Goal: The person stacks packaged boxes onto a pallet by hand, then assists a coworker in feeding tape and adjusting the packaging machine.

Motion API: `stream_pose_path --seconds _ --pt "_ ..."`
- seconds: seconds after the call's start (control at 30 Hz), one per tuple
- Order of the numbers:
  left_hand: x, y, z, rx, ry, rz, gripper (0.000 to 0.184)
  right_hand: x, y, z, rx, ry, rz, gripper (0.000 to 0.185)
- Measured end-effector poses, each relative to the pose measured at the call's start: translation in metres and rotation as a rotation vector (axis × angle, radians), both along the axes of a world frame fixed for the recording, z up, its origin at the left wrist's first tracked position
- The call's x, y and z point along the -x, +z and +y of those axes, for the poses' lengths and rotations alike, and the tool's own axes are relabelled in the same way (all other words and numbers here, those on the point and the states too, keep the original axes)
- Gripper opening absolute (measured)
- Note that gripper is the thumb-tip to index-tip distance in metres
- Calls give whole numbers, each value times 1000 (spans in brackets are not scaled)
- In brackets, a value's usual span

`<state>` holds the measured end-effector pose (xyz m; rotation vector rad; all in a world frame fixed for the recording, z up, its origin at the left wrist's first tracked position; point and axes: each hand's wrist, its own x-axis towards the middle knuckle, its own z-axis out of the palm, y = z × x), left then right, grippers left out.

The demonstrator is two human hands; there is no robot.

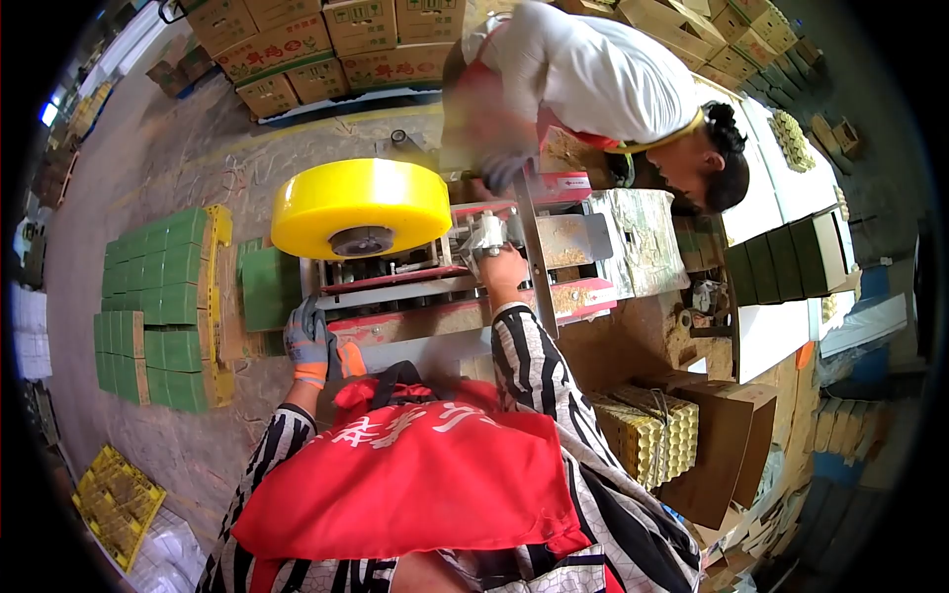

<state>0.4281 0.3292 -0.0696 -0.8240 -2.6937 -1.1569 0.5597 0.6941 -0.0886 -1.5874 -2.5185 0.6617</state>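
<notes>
My left hand, in a grey work glove with an orange cuff, is at the near left corner of a carton-sealing machine. A second glove with an orange cuff sticks out beside its palm and seems gripped there. My bare right hand reaches into the middle of the machine, its fingers closed at a shiny metal roller part; exactly what they hold is hidden. A big yellow tape roll stands on the machine, left of that hand. A green box lies by the left end.
Across the machine a co-worker in a white shirt bends over it, one gloved hand blurred near a metal upright. Green boxes are stacked on a yellow pallet at left. Egg trays and an open carton are at lower right.
</notes>
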Motion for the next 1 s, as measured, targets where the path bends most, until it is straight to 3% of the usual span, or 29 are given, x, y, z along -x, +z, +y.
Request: stream_pose_path --seconds 1.0 --pt "0 4 3 7 -5 60 30 -1 3 -7 -124 0 127 22"
